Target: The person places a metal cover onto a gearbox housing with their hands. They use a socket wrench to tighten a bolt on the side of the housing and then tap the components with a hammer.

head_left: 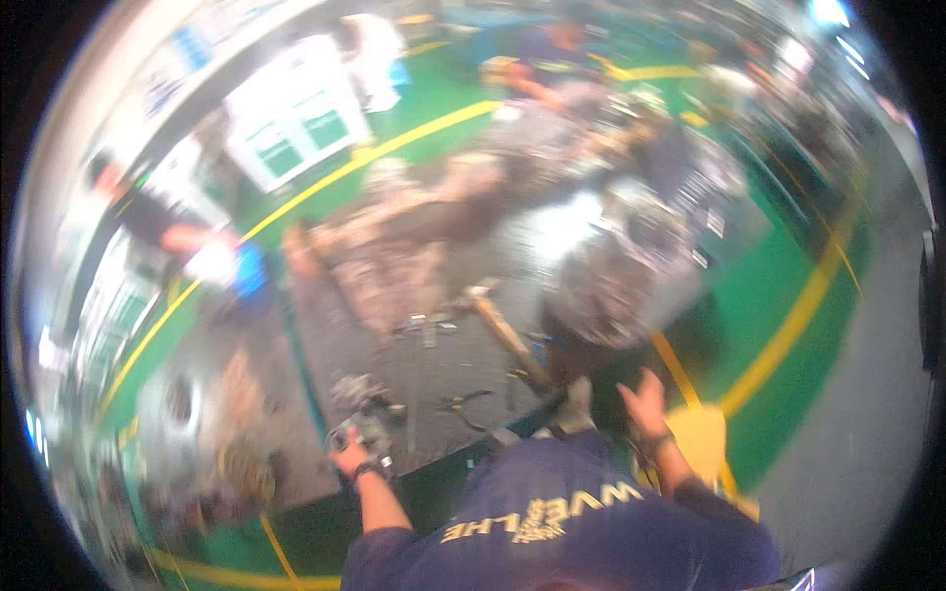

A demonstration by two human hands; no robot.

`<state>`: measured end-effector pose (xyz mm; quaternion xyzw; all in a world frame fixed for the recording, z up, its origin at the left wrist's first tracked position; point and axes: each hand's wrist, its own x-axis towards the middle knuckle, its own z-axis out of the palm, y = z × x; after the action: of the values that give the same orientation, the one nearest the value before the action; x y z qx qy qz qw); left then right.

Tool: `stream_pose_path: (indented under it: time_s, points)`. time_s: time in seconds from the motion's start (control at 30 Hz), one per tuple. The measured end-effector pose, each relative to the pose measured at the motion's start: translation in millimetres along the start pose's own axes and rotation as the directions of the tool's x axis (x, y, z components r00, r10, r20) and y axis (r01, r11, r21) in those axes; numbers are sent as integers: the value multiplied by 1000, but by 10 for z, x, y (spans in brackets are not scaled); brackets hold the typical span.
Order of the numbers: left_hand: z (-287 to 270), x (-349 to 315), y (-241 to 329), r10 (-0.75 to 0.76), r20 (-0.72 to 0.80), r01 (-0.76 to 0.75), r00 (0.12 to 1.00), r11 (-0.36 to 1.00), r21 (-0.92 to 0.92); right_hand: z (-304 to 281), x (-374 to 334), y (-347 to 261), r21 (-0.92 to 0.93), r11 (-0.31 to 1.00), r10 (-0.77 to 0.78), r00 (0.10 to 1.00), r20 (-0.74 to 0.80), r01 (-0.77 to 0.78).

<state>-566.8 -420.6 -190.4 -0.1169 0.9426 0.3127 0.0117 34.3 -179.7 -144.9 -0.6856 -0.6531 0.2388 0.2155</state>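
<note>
My left hand [349, 456] is closed around a small grey metal part [340, 436] at the near edge of the dark worktable [434, 369]. A pile of small metal pieces [360, 393] lies just beyond it. My right hand [645, 402] hangs in the air right of the table's near edge, thumb and fingers apart, holding nothing. Between the hands a pair of pliers [471, 409] lies on the tabletop. A hammer [509, 340] with a wooden handle rests farther in, its head pointing away. Motion blur hides fine detail.
Clear plastic bags [606, 291] fill the table's right side, and brown wrapping [389, 281] lies toward the back. A yellow stool [698, 443] stands beside my right arm. One person [567, 74] works across the table; another [148, 217] is at the left.
</note>
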Motion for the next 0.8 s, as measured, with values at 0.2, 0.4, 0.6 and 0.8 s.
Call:
stream_pose_path:
  time_s: [0.2,0.4,0.6,0.8]
  points:
    - [89,-53,-136,-15,-100,23,995,997,76,-97,-158,372,112,992,29,970,242,-58]
    - [-12,-140,-317,-2,-116,-6,993,998,-62,-462,-243,287,-367,928,39,963,266,64]
    - [-80,-53,-256,106,-122,-125,987,979,-160,97,344,385,113,883,-469,847,250,455]
    - [-238,-728,554,539,-227,-579,811,683,-445,272,309,105,-135,904,-360,893,269,405]
